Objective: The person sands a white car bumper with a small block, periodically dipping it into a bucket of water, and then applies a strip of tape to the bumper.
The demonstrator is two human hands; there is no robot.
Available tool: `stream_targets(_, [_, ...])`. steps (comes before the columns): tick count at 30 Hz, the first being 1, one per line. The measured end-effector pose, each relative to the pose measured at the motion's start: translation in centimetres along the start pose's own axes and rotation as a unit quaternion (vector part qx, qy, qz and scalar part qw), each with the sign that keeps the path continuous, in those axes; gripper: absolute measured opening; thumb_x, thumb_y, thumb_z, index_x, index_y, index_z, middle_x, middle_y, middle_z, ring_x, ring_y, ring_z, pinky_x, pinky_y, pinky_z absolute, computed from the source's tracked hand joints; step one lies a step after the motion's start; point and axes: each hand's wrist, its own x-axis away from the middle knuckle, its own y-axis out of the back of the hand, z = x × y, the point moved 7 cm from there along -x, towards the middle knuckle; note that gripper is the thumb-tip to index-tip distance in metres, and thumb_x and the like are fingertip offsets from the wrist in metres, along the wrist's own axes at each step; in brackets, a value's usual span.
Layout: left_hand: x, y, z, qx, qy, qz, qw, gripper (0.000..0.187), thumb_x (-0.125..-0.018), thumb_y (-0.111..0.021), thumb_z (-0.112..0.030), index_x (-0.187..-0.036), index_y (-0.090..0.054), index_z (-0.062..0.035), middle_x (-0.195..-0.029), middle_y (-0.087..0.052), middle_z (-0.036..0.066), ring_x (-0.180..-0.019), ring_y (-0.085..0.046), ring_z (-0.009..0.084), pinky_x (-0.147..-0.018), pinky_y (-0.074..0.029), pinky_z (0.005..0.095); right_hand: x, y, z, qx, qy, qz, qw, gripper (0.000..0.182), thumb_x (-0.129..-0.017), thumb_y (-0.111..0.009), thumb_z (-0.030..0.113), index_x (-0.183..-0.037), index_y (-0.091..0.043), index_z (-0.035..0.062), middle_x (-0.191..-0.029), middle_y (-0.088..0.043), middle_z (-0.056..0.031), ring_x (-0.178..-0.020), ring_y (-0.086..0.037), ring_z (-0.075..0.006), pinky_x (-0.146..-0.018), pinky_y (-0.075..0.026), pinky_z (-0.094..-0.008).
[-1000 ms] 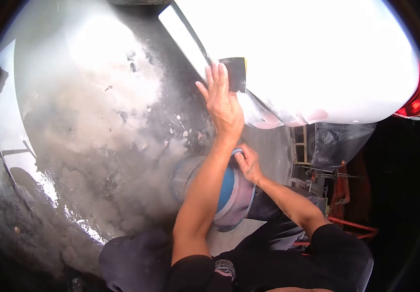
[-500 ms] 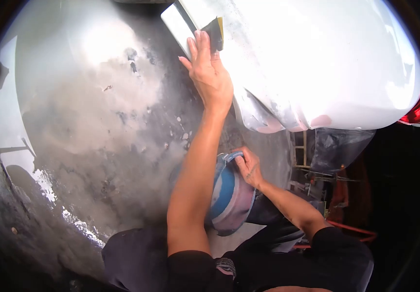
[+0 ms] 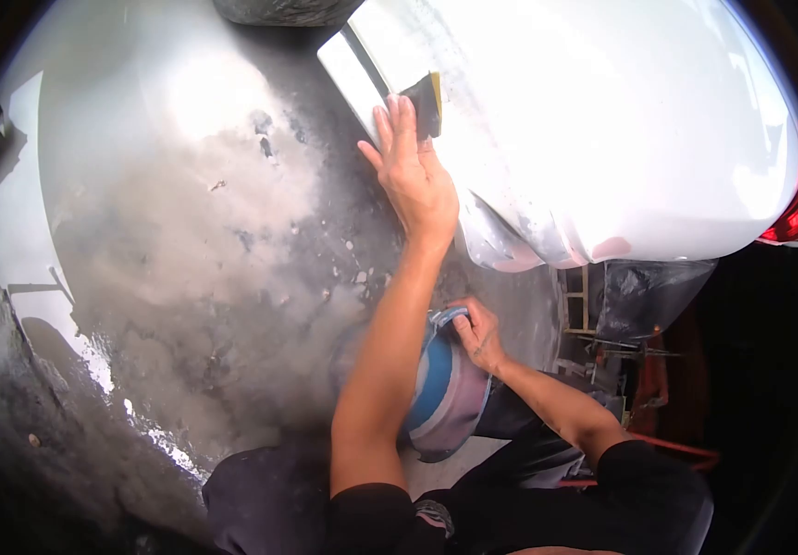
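Observation:
My left hand [image 3: 417, 180] reaches up to the side of a white car body [image 3: 602, 120], fingers extended, with a folded piece of dark sandpaper [image 3: 427, 104] with a yellowish edge pinched at its thumb side. The sandpaper lies against the panel beside a dark gap. Lower down, my right hand [image 3: 479, 338] is closed on the rim or handle of a round container [image 3: 440, 388] with blue and pinkish bands. The container is partly hidden behind my left forearm.
Under the car is a grey, stained floor [image 3: 214, 240]. A dark tyre [image 3: 288, 9] shows at the top and a red tail light [image 3: 795, 208] at the right. A dark flap [image 3: 649, 296] hangs below the bumper, near a reddish frame [image 3: 667, 449].
The whole view has shifted, so the car and both hands appear lower and slightly to the right. My left hand with the sandpaper has slid a little down along the panel.

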Motion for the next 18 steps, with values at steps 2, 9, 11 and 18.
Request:
stream_targets(2, [-3.7, 0.5, -0.1, -0.005, -0.002, -0.002, 1.000, 0.054, -0.103, -0.057, 0.000, -0.157, -0.054, 0.0019, -0.164, -0.051, 0.025, -0.161, -0.033, 0.0455, -0.133, -0.006, 0.0647, -0.1, 0.3, 0.2, 0.010, 0.006, 0.003, 1.000, 0.047, -0.113, -0.054, 0.045, -0.119, -0.069, 0.0011, -0.104, -0.071, -0.0170, -0.095, -0.071, -0.0337, -0.085, -0.055, -0.0412])
stream_targets(9, [-2.3, 0.0, 0.2, -0.013, 0.008, -0.015, 1.000, 0.045, -0.112, -0.053, -0.012, -0.154, -0.057, 0.0012, -0.160, -0.056, 0.021, -0.160, -0.036, 0.0411, -0.134, -0.006, 0.0605, -0.4, 0.2, 0.4, 0.010, 0.007, -0.004, 1.000, 0.033, -0.109, -0.061, 0.034, -0.118, -0.071, 0.0039, -0.106, -0.072, -0.0207, -0.097, -0.072, -0.0414, -0.084, -0.056, -0.0452])
stream_targets(11, [-4.9, 0.5, 0.1, -0.035, -0.021, -0.028, 0.999, 0.045, -0.112, -0.053, -0.011, -0.155, -0.057, 0.0007, -0.161, -0.056, 0.020, -0.160, -0.038, 0.0399, -0.134, -0.007, 0.0606, 0.0, 0.4, 0.6, 0.013, 0.004, -0.003, 1.000, 0.033, -0.109, -0.061, 0.034, -0.118, -0.071, 0.0039, -0.106, -0.072, -0.0207, -0.097, -0.072, -0.0415, -0.084, -0.055, -0.0453])
stream_targets(18, [-4.1, 0.2, 0.1, -0.060, -0.022, -0.009, 0.998, 0.047, -0.109, -0.055, -0.007, -0.155, -0.056, 0.0026, -0.162, -0.054, 0.022, -0.161, -0.035, 0.0404, -0.133, -0.007, 0.0642, -0.5, 0.3, 0.9, -0.003, 0.005, -0.001, 1.000, 0.030, -0.108, -0.062, 0.031, -0.117, -0.070, 0.0037, -0.105, -0.071, -0.0203, -0.094, -0.071, -0.0415, -0.083, -0.055, -0.0455])
